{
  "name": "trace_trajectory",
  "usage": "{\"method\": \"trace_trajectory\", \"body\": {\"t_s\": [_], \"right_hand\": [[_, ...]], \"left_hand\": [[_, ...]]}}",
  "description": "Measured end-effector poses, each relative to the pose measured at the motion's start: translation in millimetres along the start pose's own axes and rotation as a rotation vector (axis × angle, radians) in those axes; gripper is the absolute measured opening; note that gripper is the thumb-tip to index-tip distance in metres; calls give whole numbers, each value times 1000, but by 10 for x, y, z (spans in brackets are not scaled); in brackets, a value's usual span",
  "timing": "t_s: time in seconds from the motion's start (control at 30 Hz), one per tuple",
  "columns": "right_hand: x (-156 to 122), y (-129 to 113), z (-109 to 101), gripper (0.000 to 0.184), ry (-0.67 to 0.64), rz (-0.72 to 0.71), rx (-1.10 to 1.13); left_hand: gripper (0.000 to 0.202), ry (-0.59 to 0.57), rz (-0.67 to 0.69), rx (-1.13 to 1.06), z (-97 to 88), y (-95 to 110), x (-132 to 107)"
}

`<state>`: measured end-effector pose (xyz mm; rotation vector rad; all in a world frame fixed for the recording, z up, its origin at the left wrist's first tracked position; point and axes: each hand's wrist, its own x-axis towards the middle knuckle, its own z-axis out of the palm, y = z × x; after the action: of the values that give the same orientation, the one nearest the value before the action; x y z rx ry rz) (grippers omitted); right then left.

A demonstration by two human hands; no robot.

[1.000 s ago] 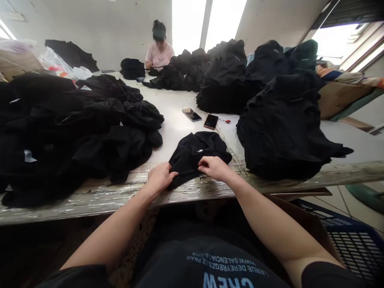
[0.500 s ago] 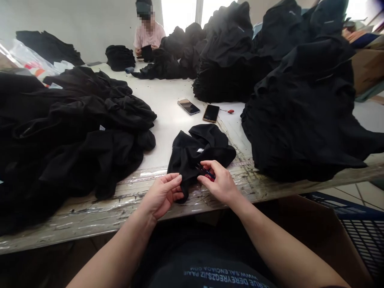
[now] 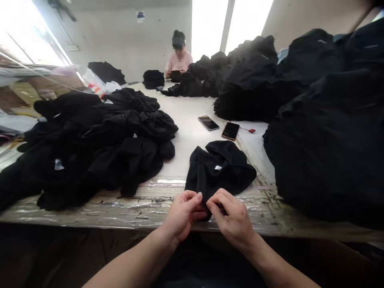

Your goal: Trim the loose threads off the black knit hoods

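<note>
Small black soft-fabric garment piece with a white tag (image 3: 222, 160) lies at the near edge of the white-topped table (image 3: 189, 110), right in front of the wearer, probably there so both hands reach it without stretching. Bare left hand (image 3: 183, 214) has thumb and fingers clamped on its near edge, seemingly to keep that bit steady and raised. Bare right hand (image 3: 232, 216) is curled just beside, fingertips at the same edge; can't tell if they're closed on cloth or on something hidden in the palm. Rest of the piece lies loose, tag facing up, its weight on the table. Loose heap of black cloth (image 3: 105, 140) on the left and tall pile of black cloth (image 3: 330, 160) on the right leave a gap, which looks like the working spot. Silver-edged phone (image 3: 209, 123) and dark-screened phone with a brownish edge (image 3: 230, 131) lie beyond, likely parked clear of the hands.
</note>
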<state>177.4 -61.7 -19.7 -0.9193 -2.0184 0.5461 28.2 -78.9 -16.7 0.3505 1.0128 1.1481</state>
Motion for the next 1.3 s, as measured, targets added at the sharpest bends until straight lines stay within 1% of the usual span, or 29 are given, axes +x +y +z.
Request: {"method": "trace_trajectory", "body": {"t_s": [0.1, 0.17, 0.23, 0.33, 0.43, 0.5, 0.7, 0.93, 1.07, 1.13, 1.2, 1.27, 1.3], "right_hand": [[114, -91, -142, 19, 54, 47, 138], [169, -138, -208, 16, 39, 64, 121], [192, -156, -220, 3, -48, 101, 53], [180, -147, -161, 19, -198, 182, -1], [151, -143, -87, 14, -263, 225, -2], [139, -149, -58, 14, -252, 224, -3], [108, -137, -28, 10, -173, 152, 27], [52, -75, -3, 8, -153, 168, 70], [52, -88, -36, 7, -55, 183, 111], [57, -99, -49, 13, -37, 203, 105], [56, -92, -49, 18, -82, 197, 60], [37, -62, -44, 11, -106, 164, 12], [19, -42, -43, 9, -99, 141, 1]], "left_hand": [[40, 50, 93, -31, -70, 55, -4], [40, 69, 117, -46, -134, 100, -11], [38, 56, 118, -38, -191, 130, -23], [35, 21, 112, -10, -234, 132, -44], [34, -4, 104, 17, -227, 105, -59], [34, -15, 108, 33, -206, 92, -66], [35, -7, 112, 40, -166, 82, -69], [35, -11, 93, 57, -164, 62, -59], [35, -14, 91, 88, -117, 56, -82], [36, -42, 70, 94, -82, 28, -101], [36, -113, 30, 98, -53, -18, -99], [37, -157, 2, 115, -39, -59, -45], [37, -154, -1, 131, -37, -67, 8]]}}
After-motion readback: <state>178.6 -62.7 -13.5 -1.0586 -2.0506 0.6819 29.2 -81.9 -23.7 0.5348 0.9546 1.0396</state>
